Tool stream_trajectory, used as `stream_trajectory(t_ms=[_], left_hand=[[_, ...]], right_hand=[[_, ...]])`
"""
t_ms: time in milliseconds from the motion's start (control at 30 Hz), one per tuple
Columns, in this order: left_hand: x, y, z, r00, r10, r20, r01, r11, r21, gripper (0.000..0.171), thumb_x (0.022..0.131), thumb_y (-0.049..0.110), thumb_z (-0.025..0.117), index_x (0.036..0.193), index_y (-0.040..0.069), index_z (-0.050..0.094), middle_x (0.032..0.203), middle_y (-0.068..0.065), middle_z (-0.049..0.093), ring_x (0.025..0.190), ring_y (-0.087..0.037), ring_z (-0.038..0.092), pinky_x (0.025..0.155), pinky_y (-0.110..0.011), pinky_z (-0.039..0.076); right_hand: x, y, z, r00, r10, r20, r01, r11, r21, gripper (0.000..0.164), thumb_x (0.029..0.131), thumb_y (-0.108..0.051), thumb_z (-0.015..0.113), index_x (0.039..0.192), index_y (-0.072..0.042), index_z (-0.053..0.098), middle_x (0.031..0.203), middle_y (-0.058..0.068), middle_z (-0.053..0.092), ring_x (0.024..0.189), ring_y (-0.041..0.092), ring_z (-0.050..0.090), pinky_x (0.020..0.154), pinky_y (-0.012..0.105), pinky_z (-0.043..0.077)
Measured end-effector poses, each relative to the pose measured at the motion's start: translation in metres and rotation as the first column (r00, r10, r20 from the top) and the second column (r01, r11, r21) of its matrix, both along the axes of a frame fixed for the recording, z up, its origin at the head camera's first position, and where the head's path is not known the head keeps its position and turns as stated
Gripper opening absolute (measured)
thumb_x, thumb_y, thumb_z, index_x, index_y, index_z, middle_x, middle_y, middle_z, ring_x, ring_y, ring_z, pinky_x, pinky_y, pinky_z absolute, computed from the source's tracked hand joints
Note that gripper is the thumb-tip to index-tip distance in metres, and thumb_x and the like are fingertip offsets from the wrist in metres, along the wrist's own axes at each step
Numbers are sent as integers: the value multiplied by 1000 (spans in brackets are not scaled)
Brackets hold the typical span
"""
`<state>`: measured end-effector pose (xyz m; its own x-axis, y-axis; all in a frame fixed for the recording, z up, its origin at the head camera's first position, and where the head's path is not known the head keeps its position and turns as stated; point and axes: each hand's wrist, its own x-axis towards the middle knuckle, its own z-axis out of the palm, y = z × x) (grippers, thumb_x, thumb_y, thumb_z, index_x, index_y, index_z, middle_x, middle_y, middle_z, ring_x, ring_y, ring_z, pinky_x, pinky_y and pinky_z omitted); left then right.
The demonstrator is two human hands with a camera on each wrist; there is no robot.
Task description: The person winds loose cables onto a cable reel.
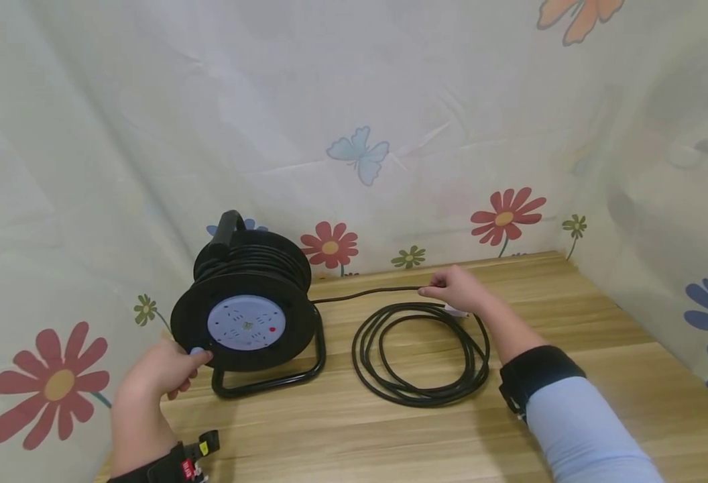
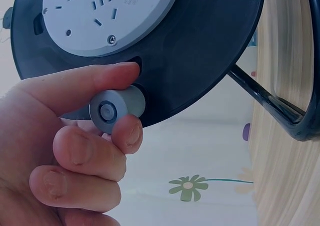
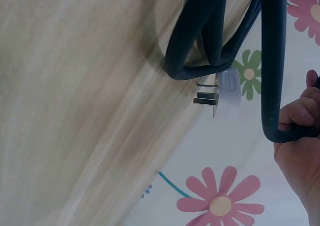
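A black cable reel (image 1: 194, 329) stands at the left on its tubular stand (image 1: 269, 387), with black cable wound on its drum and a pale socket panel (image 1: 247, 323) facing front. My left hand (image 1: 159, 371) pinches a grey winding knob (image 2: 117, 108) on the reel's front disc between thumb and index finger; the other fingers are curled below. From the drum a black cable (image 1: 366, 292) runs right to my right hand (image 1: 459, 288), which pinches it between thumb and fingers. Below that hand, loose cable lies in a coil (image 1: 429, 402), its white three-pin plug (image 3: 228, 93) at the upper right side.
The wooden table (image 1: 354, 443) carries everything. A pale sheet (image 1: 209, 134) printed with flowers and a butterfly hangs behind the table and at its sides. The reel's black carrying handle (image 1: 226, 231) rises at the back.
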<state>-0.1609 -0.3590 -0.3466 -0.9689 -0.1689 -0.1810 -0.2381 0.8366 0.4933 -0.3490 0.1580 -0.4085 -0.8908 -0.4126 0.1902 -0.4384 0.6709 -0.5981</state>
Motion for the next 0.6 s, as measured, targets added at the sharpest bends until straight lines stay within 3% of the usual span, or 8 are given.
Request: stream_trajectory(t_ms=[167, 400, 600], left_hand=[[1, -2, 2, 1000, 18, -18, -18, 1000, -2, 47, 96, 38, 64, 63, 5, 62, 54, -5, 52, 47, -19, 48, 55, -36, 38], [3, -6, 9, 997, 46, -58, -49, 997, -55, 51, 96, 44, 62, 63, 6, 60, 57, -7, 55, 54, -23, 51, 53, -36, 39], [6, -4, 15, 988, 85, -128, -92, 995, -49, 56, 96, 49, 60, 58, 9, 52, 55, -5, 50, 53, -22, 48, 50, -35, 37]], right_hand=[[1, -6, 1, 1000, 14, -7, -14, 1000, 8, 27, 99, -34, 68, 83, -13, 70, 75, 11, 64, 62, 17, 47, 62, 36, 39], [5, -18, 7, 1000, 21, -17, -20, 999, 35, 30, 99, -36, 68, 79, -13, 66, 67, 2, 56, 60, 17, 46, 60, 35, 38], [9, -29, 13, 1000, 29, -9, -28, 999, 46, 27, 99, -36, 68, 83, -14, 71, 70, -1, 62, 62, 17, 51, 62, 35, 42]])
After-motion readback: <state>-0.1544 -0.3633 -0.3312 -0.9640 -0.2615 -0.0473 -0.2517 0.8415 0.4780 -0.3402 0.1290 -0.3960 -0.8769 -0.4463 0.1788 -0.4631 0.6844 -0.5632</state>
